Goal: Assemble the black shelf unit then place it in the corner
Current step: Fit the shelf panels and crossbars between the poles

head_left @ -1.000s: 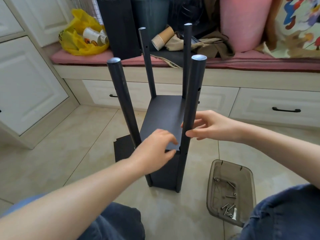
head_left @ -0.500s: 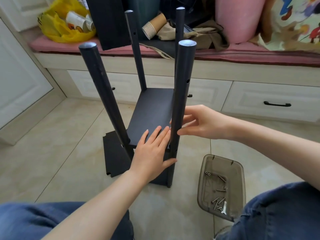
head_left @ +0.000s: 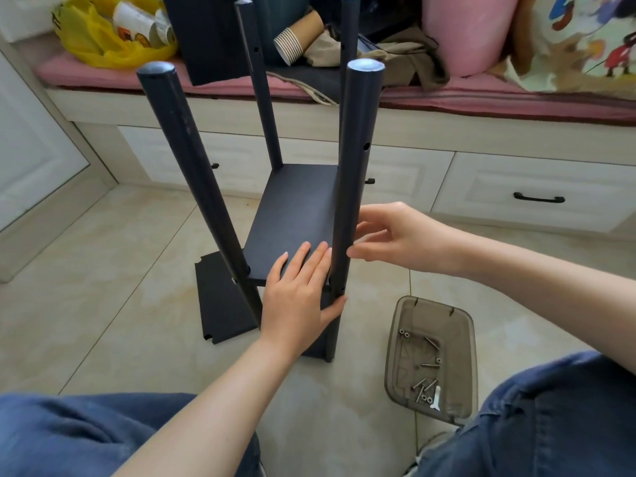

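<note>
The black shelf unit stands on the tiled floor with several dark round posts rising from it. A black shelf board (head_left: 296, 215) sits between the posts, part-way up. My left hand (head_left: 303, 294) lies flat on the board's near right corner, fingers straight, thumb against the near right post (head_left: 354, 173). My right hand (head_left: 395, 235) is at that same post from the right, its fingertips touching the post at board height. A second black board (head_left: 220, 304) lies flat on the floor to the left.
A smoky plastic tray (head_left: 457, 325) with several screws and a small key lies on the floor at the right. A cushioned bench (head_left: 481, 94) with drawers runs along the back, piled with a yellow bag (head_left: 93, 46), paper cups, cloth and another black panel (head_left: 203, 39). My knees frame the bottom.
My left hand went from curled over the board's edge to lying flat on its corner. The view has shifted closer and to the right. My right hand stays at the post.
</note>
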`<control>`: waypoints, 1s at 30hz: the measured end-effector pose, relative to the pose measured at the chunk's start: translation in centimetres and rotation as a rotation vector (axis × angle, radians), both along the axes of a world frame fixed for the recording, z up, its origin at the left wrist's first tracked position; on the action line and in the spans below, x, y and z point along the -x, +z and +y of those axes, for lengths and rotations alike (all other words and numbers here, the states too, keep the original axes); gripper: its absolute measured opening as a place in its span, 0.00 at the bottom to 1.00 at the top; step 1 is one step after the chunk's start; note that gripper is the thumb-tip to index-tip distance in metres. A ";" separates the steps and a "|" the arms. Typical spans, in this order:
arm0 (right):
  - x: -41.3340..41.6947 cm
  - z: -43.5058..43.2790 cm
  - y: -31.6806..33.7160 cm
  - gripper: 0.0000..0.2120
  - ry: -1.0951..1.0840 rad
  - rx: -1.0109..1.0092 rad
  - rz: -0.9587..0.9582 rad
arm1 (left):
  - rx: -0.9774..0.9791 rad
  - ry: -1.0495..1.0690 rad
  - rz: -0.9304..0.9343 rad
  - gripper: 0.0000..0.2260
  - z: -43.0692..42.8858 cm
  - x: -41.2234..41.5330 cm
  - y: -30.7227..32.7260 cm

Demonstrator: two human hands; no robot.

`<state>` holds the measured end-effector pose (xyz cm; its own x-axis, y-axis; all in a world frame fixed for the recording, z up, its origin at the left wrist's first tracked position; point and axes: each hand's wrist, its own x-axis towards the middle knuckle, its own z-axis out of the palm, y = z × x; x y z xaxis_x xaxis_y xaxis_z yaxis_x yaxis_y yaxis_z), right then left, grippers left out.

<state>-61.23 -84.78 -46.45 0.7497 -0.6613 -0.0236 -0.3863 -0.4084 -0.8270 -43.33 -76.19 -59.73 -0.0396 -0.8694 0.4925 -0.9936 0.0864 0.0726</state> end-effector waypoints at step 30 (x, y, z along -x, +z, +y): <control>2.3 6.1 -26.3 0.28 -0.595 -0.463 0.660 | 0.095 0.108 0.133 0.22 0.9 2.2 -1.5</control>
<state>-63.54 -78.65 -72.72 0.0440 -0.7449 -0.6657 -0.8620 0.3086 -0.4022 -45.50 -75.30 -61.26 0.1218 -0.8143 0.5675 -0.9798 -0.0071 0.2000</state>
